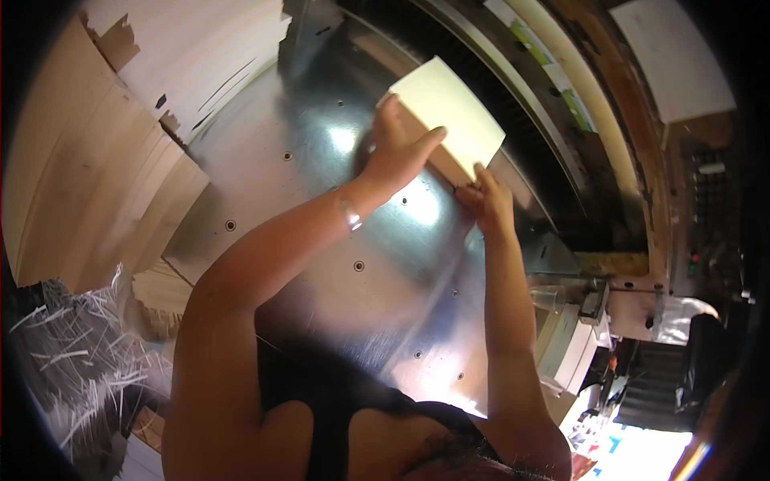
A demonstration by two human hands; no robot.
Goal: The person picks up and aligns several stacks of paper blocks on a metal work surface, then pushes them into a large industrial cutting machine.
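Observation:
A thick block of pale yellow-white paper rests on a shiny metal table at the far side, turned at an angle. My left hand is closed on its near left side, with the thumb reaching to the top edge and the other fingers partly hidden. At the near right corner, my right hand grips the same block between thumb and fingers. Beyond the block runs a dark slotted bar of the machine. A metal bracelet circles my left wrist.
Tall stacks of cut sheets stand along the left edge. Below them lies a heap of thin paper shreds. Several small round holes dot the metal surface. To the right are a clear plastic cup and another paper stack.

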